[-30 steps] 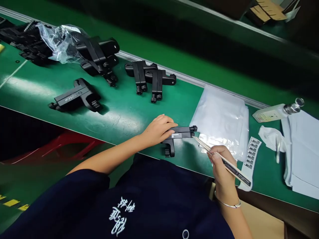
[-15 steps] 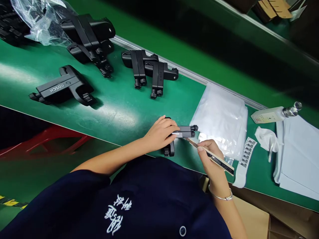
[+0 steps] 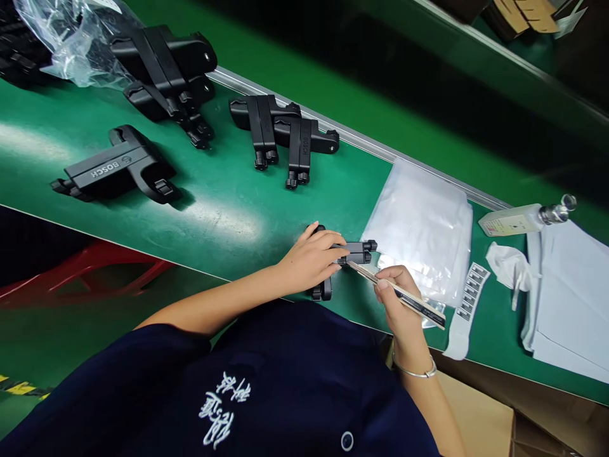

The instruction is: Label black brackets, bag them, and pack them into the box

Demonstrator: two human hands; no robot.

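Green table (image 3: 247,197): glossy top, a pale metal strip along its far edge, the person's dark blue shirt (image 3: 285,381) at its near edge
Black device (image 3: 356,252): lies close to the table's near edge, about midway along the part in view, two knobs pointing right; much of its body is hidden under the fingers
Left hand (image 3: 311,257): laid over the black device from the left, fingers bent across its top and thumb along the near side, keeping hold of it
Right hand (image 3: 399,308): closed in a pen-like grip on a slim pale tool (image 3: 419,306), thumb and fingertips pinching the shaft; a bracelet (image 3: 421,374) circles the wrist
Tool tip: beside the left thumb, at the black device's near side; whether it touches the casing cannot be told
Plastic bags (image 3: 423,216): flat stack right of the black device, reaching up to the table's far edge
Label strip (image 3: 472,292): between plastic bags and papers (image 3: 571,292), its lower end at the near edge
Bottle (image 3: 511,219): toward the far edge, beside the papers
BOSCH device (image 3: 111,168): well left of the hands, closer to the near edge
Two overlapping devices (image 3: 299,143): against the far edge, left of the plastic bags
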